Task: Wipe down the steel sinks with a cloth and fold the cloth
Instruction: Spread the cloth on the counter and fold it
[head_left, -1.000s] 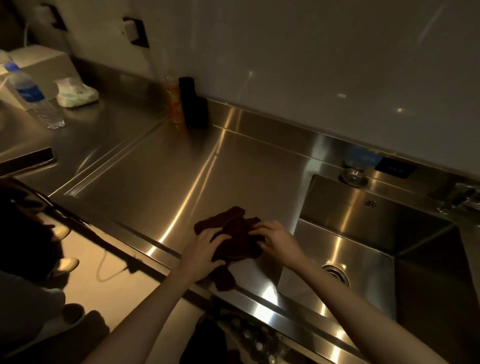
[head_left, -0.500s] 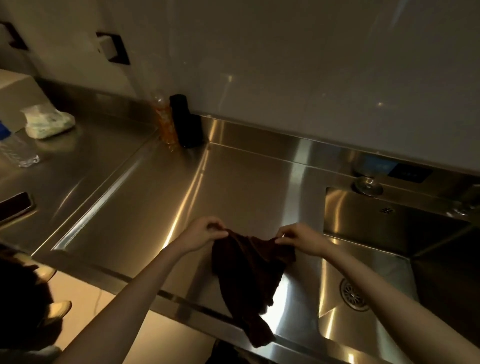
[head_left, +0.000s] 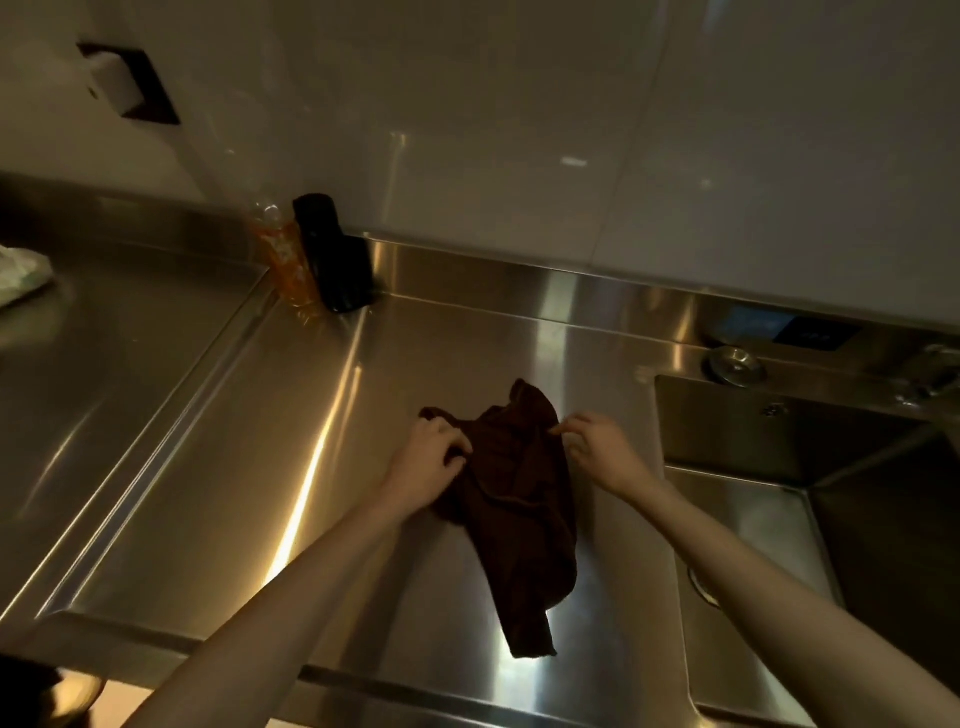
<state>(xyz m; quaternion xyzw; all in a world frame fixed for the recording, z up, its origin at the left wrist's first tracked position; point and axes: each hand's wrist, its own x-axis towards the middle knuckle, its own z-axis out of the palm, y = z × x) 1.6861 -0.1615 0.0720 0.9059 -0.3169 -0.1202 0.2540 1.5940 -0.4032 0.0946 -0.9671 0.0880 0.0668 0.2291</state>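
open counter (head_left: 218, 467) left, bottles (head_left: 311, 260) at back

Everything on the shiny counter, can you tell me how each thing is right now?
dark cloth: crumpled, not folded, lying on the counter.
left hand: gripping the cloth's left edge.
right hand: pinching its right edge.
sink: nothing visible inside.
black bottle: upright against the wall.
orange bottle: upright beside it.

Dim warm light, glare streaks on steel counter (head_left: 311, 467), soft focus, wide-angle bend at edges
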